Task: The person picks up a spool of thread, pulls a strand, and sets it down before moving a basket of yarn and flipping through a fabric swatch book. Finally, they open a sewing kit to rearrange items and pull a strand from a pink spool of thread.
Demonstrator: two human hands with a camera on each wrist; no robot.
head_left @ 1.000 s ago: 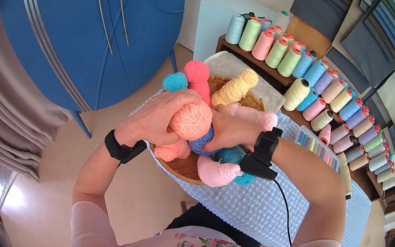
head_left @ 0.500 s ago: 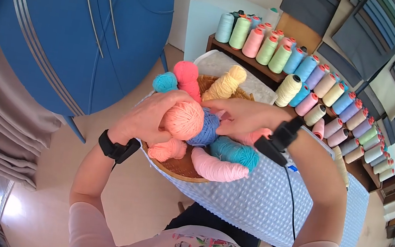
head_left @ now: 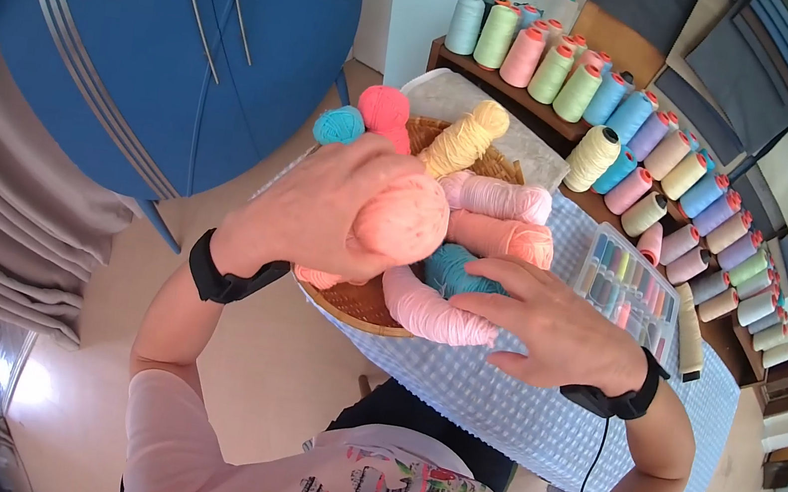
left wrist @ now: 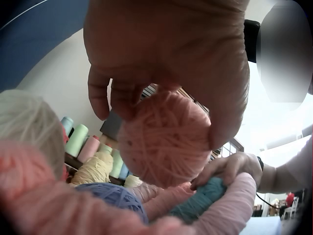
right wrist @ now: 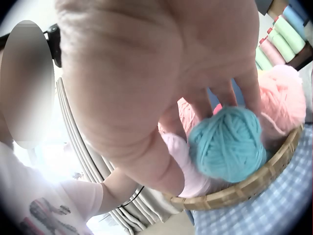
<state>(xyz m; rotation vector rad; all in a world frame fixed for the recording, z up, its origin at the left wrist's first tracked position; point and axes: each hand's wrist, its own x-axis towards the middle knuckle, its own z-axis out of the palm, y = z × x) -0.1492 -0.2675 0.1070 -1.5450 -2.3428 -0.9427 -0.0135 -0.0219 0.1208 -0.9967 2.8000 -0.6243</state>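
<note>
My left hand (head_left: 315, 200) grips a round peach yarn ball (head_left: 405, 215), its fingers and thumb spread around the sides. In the left wrist view the ball hangs above the other yarn, with a blue-violet yarn ball (left wrist: 113, 197) below it, which the hand hides in the head view. My right hand (head_left: 558, 335) lies with fingers extended over a teal skein (head_left: 459, 271) and the end of a pale pink skein (head_left: 435, 310). The right wrist view shows the teal skein's rounded end (right wrist: 227, 144) in front of the fingers. Both skeins lie in a wicker basket (head_left: 365, 321).
Further yarn in the basket includes a yellow skein (head_left: 464, 140), a hot pink one (head_left: 385, 114) and a coral one (head_left: 506, 239). A clear case of coloured pieces (head_left: 630, 289) sits on the checked tablecloth (head_left: 535, 392). Shelves of thread cones (head_left: 575, 92) stand behind.
My left hand has lifted the peach ball higher and a little to the right. My right hand has left the blue-violet ball and moved toward me, onto the teal skein.
</note>
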